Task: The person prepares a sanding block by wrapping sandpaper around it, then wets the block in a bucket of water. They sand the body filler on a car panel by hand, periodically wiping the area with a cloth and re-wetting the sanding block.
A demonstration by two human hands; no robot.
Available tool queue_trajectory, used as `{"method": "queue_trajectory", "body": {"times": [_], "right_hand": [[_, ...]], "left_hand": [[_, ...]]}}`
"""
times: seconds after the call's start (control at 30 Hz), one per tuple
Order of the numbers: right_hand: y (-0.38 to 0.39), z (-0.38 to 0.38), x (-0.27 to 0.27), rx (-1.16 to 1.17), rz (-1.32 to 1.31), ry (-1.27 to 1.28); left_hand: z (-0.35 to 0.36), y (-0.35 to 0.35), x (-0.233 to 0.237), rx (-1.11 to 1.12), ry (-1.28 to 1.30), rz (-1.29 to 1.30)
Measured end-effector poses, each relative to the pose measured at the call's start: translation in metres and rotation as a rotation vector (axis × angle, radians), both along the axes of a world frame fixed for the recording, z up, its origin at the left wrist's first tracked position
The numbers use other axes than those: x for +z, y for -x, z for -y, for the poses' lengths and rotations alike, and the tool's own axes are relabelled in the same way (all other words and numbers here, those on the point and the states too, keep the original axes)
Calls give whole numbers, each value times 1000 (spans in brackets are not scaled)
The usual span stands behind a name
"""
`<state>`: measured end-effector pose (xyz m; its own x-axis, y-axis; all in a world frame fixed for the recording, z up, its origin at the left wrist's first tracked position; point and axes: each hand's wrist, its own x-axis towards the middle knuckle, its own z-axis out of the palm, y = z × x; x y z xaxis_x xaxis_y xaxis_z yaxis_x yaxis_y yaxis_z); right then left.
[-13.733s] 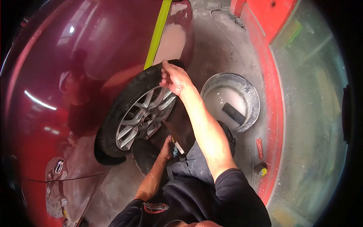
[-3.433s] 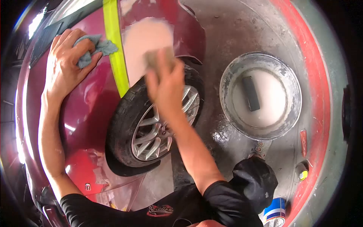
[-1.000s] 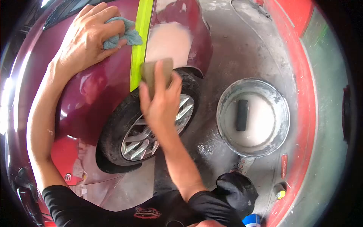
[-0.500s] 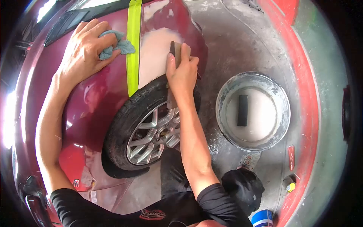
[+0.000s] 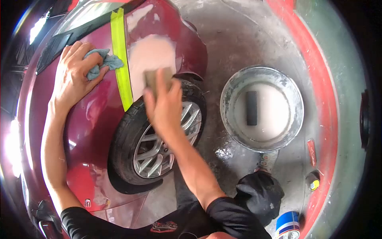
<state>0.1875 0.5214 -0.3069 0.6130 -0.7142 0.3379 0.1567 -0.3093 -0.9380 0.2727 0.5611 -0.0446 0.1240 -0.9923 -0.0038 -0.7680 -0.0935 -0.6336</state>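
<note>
My right hand [image 5: 163, 105] presses a tan sanding block [image 5: 153, 77] flat against the pale filler patch [image 5: 149, 55] on the dark red car fender [image 5: 91, 107], just above the wheel [image 5: 159, 139]. The hand is blurred. My left hand [image 5: 73, 75] rests on the fender to the left of a strip of yellow-green tape [image 5: 120, 55] and clutches a small blue-grey cloth [image 5: 102, 63].
A grey bucket [image 5: 238, 85] of milky water with a dark block [image 5: 251, 107] in it stands on the dusty floor at the right. A red bar [image 5: 312, 147], a small yellow-capped item [image 5: 314, 184] and a blue-and-white can [image 5: 287, 225] lie by the red kerb.
My right hand has turned the block flat and slid it down and left across the filler patch. My left hand with the cloth stays on the fender.
</note>
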Motion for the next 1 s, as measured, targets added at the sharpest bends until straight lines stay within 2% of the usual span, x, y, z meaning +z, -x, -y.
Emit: {"method": "queue_trajectory", "body": {"times": [0.03,0.1,0.23,0.3,0.37,0.43,0.5,0.57,0.67,0.7,0.8,1.0], "right_hand": [[11,-12,4,48,26,-34],[-6,4,-12,-2,32,4],[-45,70,-21,37,-163,-253],[-38,52,-14,-5,-118,-205],[-4,8,20,-29,7,-12],[12,-21,34,-7,79,7],[-4,3,22,5,35,43],[-32,39,12,-20,-9,-122],[-34,41,21,-70,-45,-120],[-16,26,29,-6,-55,-84],[14,-18,36,7,83,30],[-38,48,29,-27,-60,-111]], "left_hand": [[-1,-1,-2,-9,-2,-8],[-2,-5,-5,3,-7,-16],[-4,-2,-2,9,-3,-14],[-2,-2,-2,14,7,-19],[-2,-1,-2,22,-2,-3],[-1,-1,-3,32,-9,4],[0,-6,-2,2,-20,-10],[-3,-3,-1,1,-14,0],[-3,-5,-1,-10,-3,12],[-1,-4,0,-5,-5,20],[-3,-6,-2,3,-13,23],[-7,-4,1,15,-34,16]]}}
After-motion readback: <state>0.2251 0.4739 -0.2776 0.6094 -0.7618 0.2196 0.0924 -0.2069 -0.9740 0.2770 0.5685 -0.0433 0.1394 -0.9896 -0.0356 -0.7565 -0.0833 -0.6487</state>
